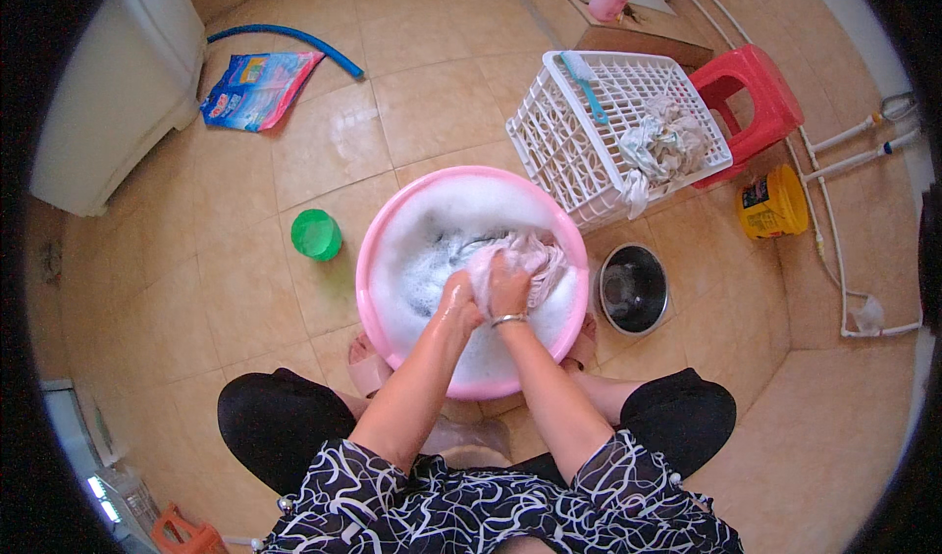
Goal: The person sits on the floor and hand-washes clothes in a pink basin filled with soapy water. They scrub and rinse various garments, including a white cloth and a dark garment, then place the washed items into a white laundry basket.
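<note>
A round pink basin (365,289) full of white suds stands on the floor between my feet. Over its middle, my left hand (459,297) and my right hand (509,281) are close together, both closed on a wet, pale pink cloth (543,262). Foam clings to the part of the cloth between my hands, and the rest spreads in folds to the right. Grey-blue soapy water shows through the foam (424,274) left of my hands. A bracelet circles my right wrist. My left fingertips are partly hidden by the cloth.
Right of the basin are a metal bowl (633,289), a white plastic basket (574,152) bearing a brush (586,88) and crumpled cloth (667,142), a red stool (760,93) and a yellow bucket (772,204). To the left sit a green cup (316,235), a detergent bag (257,91) and a blue hose (294,34).
</note>
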The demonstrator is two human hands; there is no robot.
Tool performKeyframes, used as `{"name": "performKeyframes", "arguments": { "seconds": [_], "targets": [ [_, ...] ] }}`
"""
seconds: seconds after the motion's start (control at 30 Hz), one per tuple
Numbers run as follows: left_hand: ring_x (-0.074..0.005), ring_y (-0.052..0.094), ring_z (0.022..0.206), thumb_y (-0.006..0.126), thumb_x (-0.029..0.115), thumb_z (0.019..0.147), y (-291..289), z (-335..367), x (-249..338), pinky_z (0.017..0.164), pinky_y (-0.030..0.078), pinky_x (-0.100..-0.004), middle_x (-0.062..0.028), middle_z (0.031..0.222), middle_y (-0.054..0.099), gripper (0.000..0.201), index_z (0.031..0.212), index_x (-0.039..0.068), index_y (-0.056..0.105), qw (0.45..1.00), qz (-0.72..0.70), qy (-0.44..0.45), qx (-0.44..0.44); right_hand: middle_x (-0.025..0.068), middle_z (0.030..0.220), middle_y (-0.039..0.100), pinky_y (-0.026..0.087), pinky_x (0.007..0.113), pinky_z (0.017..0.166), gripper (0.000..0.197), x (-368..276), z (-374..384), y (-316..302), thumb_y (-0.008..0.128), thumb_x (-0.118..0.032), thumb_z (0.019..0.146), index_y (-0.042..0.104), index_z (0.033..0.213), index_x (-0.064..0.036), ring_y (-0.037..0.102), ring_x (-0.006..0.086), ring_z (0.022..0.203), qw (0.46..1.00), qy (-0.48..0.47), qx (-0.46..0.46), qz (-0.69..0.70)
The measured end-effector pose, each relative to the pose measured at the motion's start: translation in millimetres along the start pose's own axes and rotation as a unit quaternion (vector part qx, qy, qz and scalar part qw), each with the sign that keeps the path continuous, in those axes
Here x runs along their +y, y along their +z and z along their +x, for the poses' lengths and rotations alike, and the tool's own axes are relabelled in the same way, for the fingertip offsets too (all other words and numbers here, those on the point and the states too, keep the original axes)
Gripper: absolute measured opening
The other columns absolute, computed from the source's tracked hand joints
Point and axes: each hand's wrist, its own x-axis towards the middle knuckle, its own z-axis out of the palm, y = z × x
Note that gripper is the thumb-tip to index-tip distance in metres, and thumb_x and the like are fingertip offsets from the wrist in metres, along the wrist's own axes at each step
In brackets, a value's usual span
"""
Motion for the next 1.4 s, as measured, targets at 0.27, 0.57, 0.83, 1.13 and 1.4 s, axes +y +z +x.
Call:
{"name": "performKeyframes", "arguments": {
  "seconds": [0.27,0.57,0.83,1.13,1.4],
  "targets": [
    [-0.026,0.056,0.088,0.034,0.018,0.086,19.4,-15.8,28.6,0.081,0.045,-0.0395,-0.0147,0.098,0.057,0.029,0.099,0.001,0.054,0.792,-0.594,-0.126,-0.068,0.0091,0.105,0.053,0.044,0.033,0.073,0.045,30.6,12.6,-4.3,0.045,-0.044,0.081,0.048,0.106,-0.0065,0.054,0.0206,0.089,0.91,0.192,-0.076,0.359],
    [-0.0287,0.047,0.105,0.021,0.054,0.084,19.5,-31.1,9.8,0.088,0.038,-0.0459,-0.0115,0.115,0.049,0.063,0.116,0.004,0.043,0.831,-0.522,-0.134,-0.138,0.0096,0.104,0.053,0.046,0.033,0.076,0.035,43.1,3.5,-27.8,0.051,-0.025,0.081,0.046,0.111,-0.0075,0.054,0.0201,0.089,0.796,0.287,-0.167,0.506],
    [-0.024,0.046,0.106,0.037,0.058,0.079,-5.9,-9.8,-36.9,0.089,0.037,-0.0412,-0.0107,0.114,0.049,0.061,0.116,0.011,0.045,0.869,-0.402,-0.205,-0.203,0.0128,0.072,0.058,0.044,0.032,0.064,0.023,7.8,-29.0,-14.2,0.062,-0.017,0.072,0.055,0.087,-0.0009,0.056,0.02,0.068,0.988,-0.08,-0.054,0.12],
    [-0.0198,0.055,0.08,0.05,0.019,0.081,-5.2,-13.2,-3.8,0.072,0.047,-0.0345,-0.0093,0.092,0.056,0.023,0.096,0.001,0.053,0.907,-0.418,-0.034,-0.041,0.0147,0.081,0.061,0.045,0.038,0.064,0.056,19.3,27.9,-13.1,0.044,-0.054,0.078,0.058,0.09,-0.001,0.058,0.0238,0.077,0.952,0.216,-0.192,0.104],
    [-0.0179,0.056,0.085,0.055,0.041,0.077,-10.3,-32.4,24.7,0.08,0.044,-0.0322,-0.0074,0.1,0.056,0.048,0.107,0.005,0.049,0.942,-0.23,-0.131,-0.206,0.009,0.087,0.059,0.049,0.033,0.065,0.038,30.9,30.8,-41.9,0.051,-0.035,0.082,0.055,0.098,-0.0013,0.059,0.0207,0.077,0.831,0.216,-0.281,0.428]
  ]
}}
